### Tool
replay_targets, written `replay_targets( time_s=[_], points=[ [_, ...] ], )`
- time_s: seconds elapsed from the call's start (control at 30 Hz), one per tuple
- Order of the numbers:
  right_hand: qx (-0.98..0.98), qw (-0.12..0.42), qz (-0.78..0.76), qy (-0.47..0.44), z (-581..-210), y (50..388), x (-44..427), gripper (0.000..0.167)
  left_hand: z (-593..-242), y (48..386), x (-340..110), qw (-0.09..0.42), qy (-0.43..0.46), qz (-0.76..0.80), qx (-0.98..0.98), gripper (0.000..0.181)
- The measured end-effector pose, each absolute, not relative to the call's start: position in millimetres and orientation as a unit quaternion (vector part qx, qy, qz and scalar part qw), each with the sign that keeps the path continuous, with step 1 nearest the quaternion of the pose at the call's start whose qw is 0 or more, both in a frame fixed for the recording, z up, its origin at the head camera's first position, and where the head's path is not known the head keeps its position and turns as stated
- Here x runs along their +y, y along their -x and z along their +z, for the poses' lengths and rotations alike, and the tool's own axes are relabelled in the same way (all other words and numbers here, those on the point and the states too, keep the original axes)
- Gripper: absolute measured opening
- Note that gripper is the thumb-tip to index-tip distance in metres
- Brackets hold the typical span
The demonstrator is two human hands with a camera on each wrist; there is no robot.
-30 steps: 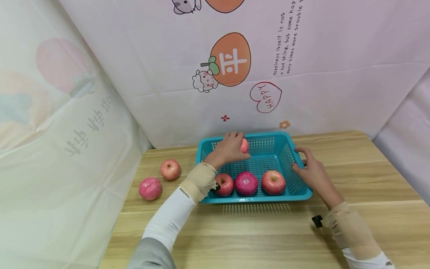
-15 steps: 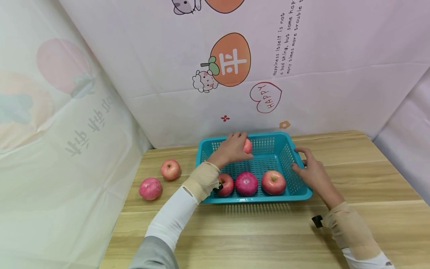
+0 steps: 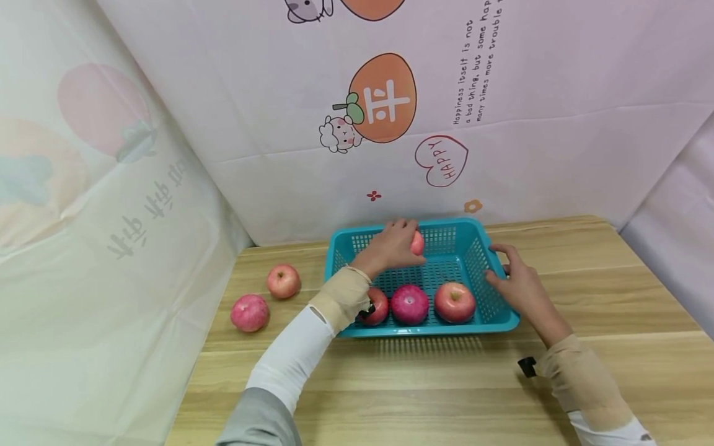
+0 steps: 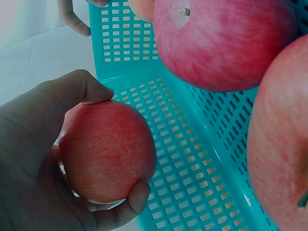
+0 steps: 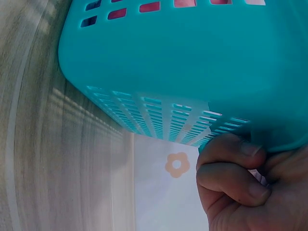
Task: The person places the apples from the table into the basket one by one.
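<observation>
A blue-green perforated basket [image 3: 424,331] stands near the back edge of the table. Over its back part my left hand [image 3: 390,249] grips a red apple [image 3: 417,243]; the left wrist view shows thumb and fingers curled round this apple [image 4: 109,151]. Along the basket's front side lie three fruits: a red apple [image 3: 379,306] partly behind my left wrist, a darker pink one [image 3: 409,304] in the middle and a larger red apple [image 3: 454,303] on the right. My right hand [image 3: 520,286] grips the basket's right rim, its fingers [image 5: 231,168] curled at the edge.
Left of the basket, on the wooden table [image 3: 413,396], are a light red apple [image 3: 283,281] and a pinker one [image 3: 250,313]. A white printed cloth [image 3: 268,93] hangs right behind the table, and another [image 3: 111,279] hangs at the left.
My left hand has shifted a little to the right over the basket, carrying the gripped apple along. The right hand, the basket and the other fruits have stayed in place.
</observation>
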State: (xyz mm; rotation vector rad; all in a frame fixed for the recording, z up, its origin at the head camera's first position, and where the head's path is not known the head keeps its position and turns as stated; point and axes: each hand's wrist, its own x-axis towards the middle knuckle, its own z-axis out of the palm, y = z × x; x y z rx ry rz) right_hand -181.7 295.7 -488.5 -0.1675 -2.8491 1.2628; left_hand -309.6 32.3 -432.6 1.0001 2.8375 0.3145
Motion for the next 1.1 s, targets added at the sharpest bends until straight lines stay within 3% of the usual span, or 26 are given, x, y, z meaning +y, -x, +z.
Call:
replay_targets(
  time_s=[1.1],
  points=[
    [-0.911, 0.008, 0.409, 0.051, -488, 181, 297, 0.068, -445, 308, 64, 0.069, -0.368, 0.072, 0.925, 0.086]
  ],
)
